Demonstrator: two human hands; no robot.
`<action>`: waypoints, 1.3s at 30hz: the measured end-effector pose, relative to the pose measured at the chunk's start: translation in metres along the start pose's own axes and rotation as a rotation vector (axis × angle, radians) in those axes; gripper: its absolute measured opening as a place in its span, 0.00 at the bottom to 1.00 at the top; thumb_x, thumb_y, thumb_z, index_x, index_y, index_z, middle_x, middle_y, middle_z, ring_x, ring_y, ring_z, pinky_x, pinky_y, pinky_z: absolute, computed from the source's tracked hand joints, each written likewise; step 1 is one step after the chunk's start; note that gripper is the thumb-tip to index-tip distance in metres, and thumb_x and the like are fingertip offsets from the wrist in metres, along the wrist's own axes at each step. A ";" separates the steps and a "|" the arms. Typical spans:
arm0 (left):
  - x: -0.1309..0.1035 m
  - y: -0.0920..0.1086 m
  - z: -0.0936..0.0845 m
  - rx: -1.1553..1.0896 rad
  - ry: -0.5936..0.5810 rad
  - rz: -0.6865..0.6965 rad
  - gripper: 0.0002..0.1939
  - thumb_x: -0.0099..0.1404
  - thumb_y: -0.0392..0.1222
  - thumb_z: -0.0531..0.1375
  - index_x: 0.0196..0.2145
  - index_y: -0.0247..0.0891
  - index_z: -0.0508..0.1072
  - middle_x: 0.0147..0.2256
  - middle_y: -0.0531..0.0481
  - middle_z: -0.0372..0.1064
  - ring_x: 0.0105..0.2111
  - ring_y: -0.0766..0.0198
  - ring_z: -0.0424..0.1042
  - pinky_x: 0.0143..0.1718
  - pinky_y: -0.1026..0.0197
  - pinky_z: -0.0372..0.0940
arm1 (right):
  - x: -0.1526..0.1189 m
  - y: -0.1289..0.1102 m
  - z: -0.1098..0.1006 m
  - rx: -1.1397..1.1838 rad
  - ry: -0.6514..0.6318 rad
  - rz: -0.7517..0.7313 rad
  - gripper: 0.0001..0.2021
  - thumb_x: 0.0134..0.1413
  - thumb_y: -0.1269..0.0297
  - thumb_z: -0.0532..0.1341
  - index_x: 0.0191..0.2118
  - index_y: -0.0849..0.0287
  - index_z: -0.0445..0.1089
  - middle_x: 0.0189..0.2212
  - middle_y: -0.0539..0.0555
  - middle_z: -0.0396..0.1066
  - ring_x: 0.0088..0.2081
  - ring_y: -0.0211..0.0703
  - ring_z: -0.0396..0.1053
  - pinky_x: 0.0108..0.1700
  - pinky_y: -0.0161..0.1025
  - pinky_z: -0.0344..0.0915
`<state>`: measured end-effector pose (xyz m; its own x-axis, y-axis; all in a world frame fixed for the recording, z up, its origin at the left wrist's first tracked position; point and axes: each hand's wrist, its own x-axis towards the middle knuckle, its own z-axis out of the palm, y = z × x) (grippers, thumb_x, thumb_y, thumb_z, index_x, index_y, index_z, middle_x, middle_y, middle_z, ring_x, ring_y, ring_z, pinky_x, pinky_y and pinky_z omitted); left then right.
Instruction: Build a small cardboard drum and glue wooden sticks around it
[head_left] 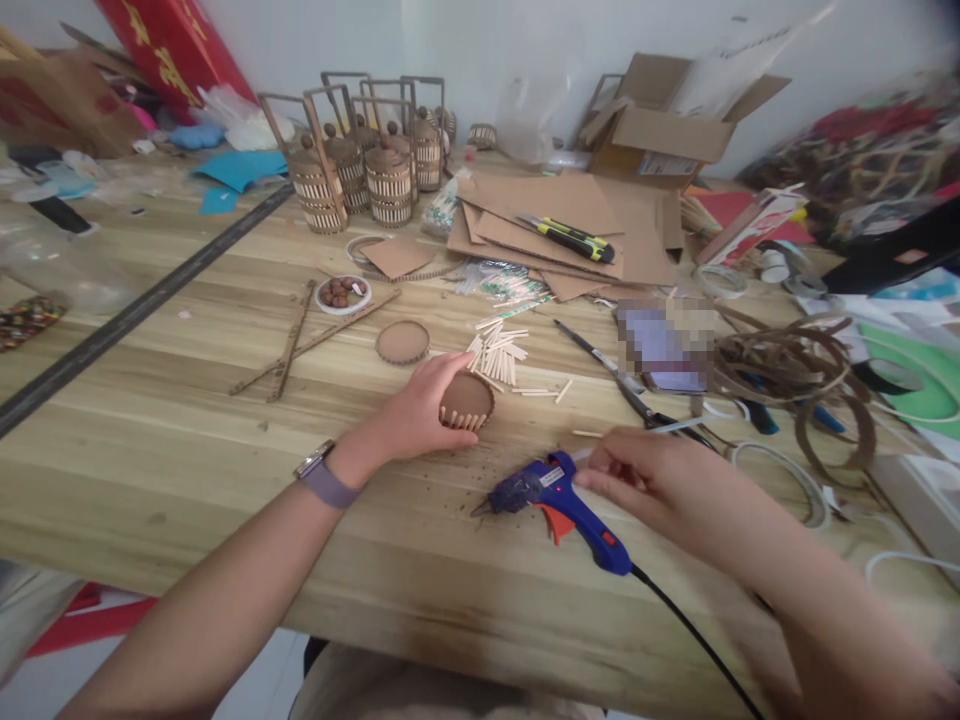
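My left hand curves its thumb and fingers around a small round cardboard base. Short wooden sticks stand upright in a row along the base's near edge. My right hand is closed, fingers pinched on a pale glue stick at the back of a blue hot glue gun. The gun lies on its side, its dark nozzle toward the left and its orange trigger toward me. Beyond my left fingertips is a pile of cut sticks, with a second round base to its left.
Finished lantern-like stick pots stand at the back. A box cutter rests on stacked cardboard. Scissors, a blurred-out phone and coiled brown strips lie to the right. The gun's black cord runs off the near edge.
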<state>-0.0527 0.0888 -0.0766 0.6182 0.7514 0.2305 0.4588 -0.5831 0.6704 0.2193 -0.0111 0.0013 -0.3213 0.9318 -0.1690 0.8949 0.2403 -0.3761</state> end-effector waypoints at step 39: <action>-0.002 0.005 0.012 0.142 0.134 0.121 0.54 0.54 0.33 0.68 0.69 0.48 0.40 0.63 0.36 0.50 0.63 0.42 0.57 0.60 0.40 0.61 | 0.014 0.015 0.057 0.957 0.108 0.302 0.25 0.45 0.39 0.66 0.34 0.59 0.72 0.22 0.49 0.65 0.20 0.35 0.58 0.20 0.33 0.55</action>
<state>-0.0438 0.0804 -0.0825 0.5882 0.7024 0.4009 0.4779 -0.7017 0.5283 0.2110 -0.0099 -0.0585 -0.0495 0.9486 -0.3125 0.2939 -0.2852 -0.9123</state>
